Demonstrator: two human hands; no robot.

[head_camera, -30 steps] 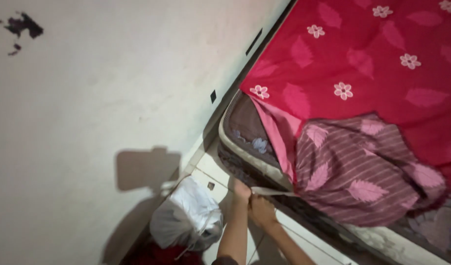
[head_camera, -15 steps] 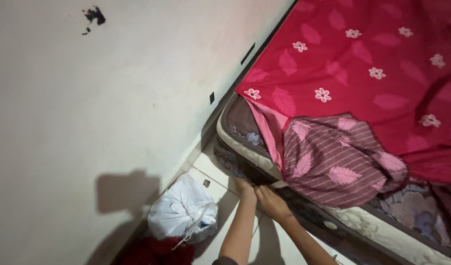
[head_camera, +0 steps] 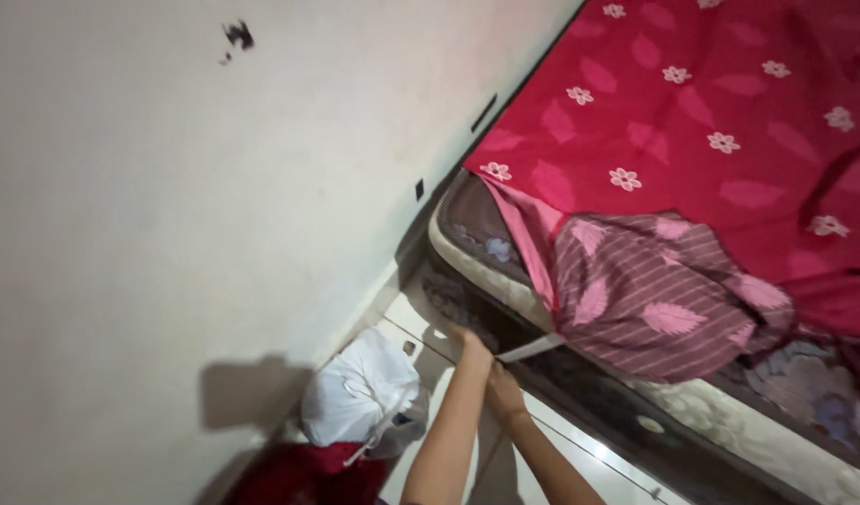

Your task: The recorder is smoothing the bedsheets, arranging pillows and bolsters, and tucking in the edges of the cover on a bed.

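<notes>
A pale elastic strap (head_camera: 533,348) at the corner of a red flowered bedsheet (head_camera: 692,122) is gripped at the foot of a mattress (head_camera: 481,262) laid on the tiled floor (head_camera: 580,449). The strap is drawn taut, its long axis running from the hands at lower left up and to the right, where it disappears under a turned-back flap (head_camera: 654,299) of the sheet, striped maroon with pink leaves. The right hand (head_camera: 503,393) is closed on the strap's near end, fingers together around it. The left hand (head_camera: 474,348) is pressed against the mattress edge just beside the strap; whether its fingers are clamped on anything cannot be told, as they are hidden at the mattress side. Both forearms are seen rising from the bottom edge of the frame.

The mattress corner is left bare, a brown quilted top with a cream border exposed where the sheet is lifted. The mattress is set close against a plain off-white wall (head_camera: 215,187), marked by a dark blotch (head_camera: 237,36) high up.

A white plastic bag (head_camera: 360,397), tied at the neck and bulging, is seen on the floor near the left forearm; its contents are not visible. Red cloth (head_camera: 304,472) lies just beside it.
</notes>
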